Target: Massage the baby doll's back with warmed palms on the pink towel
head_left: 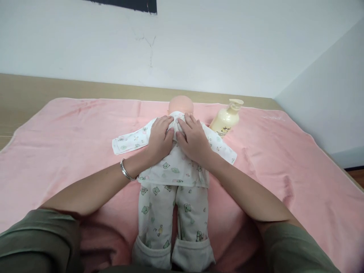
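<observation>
A baby doll (181, 103) lies on a pink blanket with its bare head pointing away from me. It wears a white printed top (173, 170) and matching white trousers (157, 216) with turned-up cuffs. My left hand (160, 137) rests flat on the left side of the doll's upper body, fingers stretched toward its neck. On the right side, my right hand (194, 137) lies the same way, fingers spread on the cloth. Both thumbs point inward near the middle of the top. The doll's sleeves reach out to either side, and its face cannot be seen.
The pink blanket (71, 140) covers most of the surface. Just right of the doll's shoulder, a pale yellow pump bottle (226, 118) leans at a tilt. A tan edge (113, 88) runs along the back, against a white wall (216, 45).
</observation>
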Tool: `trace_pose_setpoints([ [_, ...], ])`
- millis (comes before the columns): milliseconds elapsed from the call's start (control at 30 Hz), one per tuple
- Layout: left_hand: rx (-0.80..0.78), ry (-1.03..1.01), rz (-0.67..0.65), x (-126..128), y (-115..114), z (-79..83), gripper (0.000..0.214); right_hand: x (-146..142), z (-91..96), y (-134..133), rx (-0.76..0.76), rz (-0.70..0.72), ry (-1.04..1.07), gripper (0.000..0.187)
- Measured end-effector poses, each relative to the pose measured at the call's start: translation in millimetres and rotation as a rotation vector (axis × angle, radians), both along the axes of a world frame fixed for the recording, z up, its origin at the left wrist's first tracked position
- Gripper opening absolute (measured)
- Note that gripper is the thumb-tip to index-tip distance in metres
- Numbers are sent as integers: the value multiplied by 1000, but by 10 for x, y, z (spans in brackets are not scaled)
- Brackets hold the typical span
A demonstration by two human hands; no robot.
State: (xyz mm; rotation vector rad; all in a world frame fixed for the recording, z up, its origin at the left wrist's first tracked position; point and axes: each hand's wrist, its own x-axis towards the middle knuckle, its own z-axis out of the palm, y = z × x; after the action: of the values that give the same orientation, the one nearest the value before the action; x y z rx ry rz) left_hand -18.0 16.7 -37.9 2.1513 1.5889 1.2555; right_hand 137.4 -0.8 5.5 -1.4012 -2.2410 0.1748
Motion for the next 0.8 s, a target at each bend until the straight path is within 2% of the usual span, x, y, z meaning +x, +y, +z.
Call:
trace_pose_setpoints([
  [200,0,8,-7,-4,-16,0,43,13,16,-10,133,-23,77,54],
  [367,19,-7,-24,-4,-6,3,44,17,-39,29,34,85,73,53],
  [500,-8,18,-71,-10,-2,30,44,40,45,24,122,41,125,56],
  [567,-33,48,-88,-5,3,40,45,33,15,35,133,20,95,56],
  [700,-92,60,0,23,13,60,53,-27,-156,23,38,34,0,54],
  [800,-157,45,32,24,18,103,51,-64,-160,-108,16,37,-73,55],
])
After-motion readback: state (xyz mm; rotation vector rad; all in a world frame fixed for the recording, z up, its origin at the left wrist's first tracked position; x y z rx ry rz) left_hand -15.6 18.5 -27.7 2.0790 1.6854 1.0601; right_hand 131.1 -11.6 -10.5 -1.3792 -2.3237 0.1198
